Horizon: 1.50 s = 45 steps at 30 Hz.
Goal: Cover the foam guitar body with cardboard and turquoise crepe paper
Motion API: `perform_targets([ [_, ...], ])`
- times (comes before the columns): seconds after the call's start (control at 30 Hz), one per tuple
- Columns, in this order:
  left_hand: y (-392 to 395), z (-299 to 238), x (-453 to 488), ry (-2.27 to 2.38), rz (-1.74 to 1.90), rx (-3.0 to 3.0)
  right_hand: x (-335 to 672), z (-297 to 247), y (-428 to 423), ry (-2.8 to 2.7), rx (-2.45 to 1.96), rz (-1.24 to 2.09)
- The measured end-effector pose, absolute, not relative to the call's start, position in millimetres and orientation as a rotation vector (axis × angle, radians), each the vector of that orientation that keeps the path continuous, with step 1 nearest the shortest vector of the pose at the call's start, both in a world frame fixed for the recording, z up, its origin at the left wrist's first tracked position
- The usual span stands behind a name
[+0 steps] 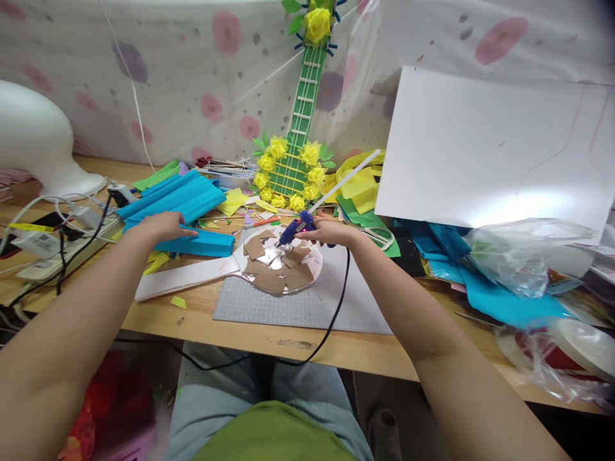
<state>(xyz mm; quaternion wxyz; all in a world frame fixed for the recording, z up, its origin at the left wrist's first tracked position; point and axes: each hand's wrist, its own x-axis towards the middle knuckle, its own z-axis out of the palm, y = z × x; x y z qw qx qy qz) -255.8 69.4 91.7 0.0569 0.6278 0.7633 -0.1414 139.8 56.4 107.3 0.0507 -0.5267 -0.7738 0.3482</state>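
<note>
My right hand [327, 232] is closed round a blue hot glue gun [296, 229] with a white glue stick at its back, its nozzle pointing down-left at a round white disc [314, 269] covered with several brown cardboard pieces [269, 280]. The gun's black cord [336, 307] hangs over the table's front edge. My left hand [161, 227] lies palm down, fingers stretched, on folded blue paper [192, 240] to the left of the disc. A white strip [185, 276] runs left from the disc.
A grey cutting mat [307, 307] lies under the disc on the wooden table [269, 336]. A green paper guitar with yellow flowers [295, 160] leans at the back. A large white sheet [490, 147], plastic bags [523, 256] and coloured paper crowd the right. A power strip [52, 256] sits at left.
</note>
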Motion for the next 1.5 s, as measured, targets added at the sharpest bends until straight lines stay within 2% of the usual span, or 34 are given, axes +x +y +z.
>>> perform_targets([
  [0.27, 62, 96, -246, 2.257, -0.444, 1.984, 172, 93, 70, -2.153, -1.750, 1.014],
  [0.57, 60, 90, -250, 2.222, -0.365, 2.087, 189, 85, 73, -2.068, -1.642, 1.054],
  [0.77, 58, 113, -247, 2.367, -0.063, 2.090, 211, 52, 83, -1.703, -1.783, 0.817],
  [0.93, 58, 122, -239, 2.466, 0.033, 2.106, 222, 21, 85, -1.522, -1.840, 0.698],
  [1.07, 55, 119, -233, 2.542, 0.204, 2.075, 230, 11, 83, -1.509, -1.933, 0.577],
  [1.3, 51, 133, -222, 2.774, 0.815, 1.843, 241, 3, 72, -1.632, -2.087, 0.397],
  [1.5, 49, 158, -216, 2.698, 0.822, 1.722, 239, 9, 59, -1.675, -2.060, 0.329],
])
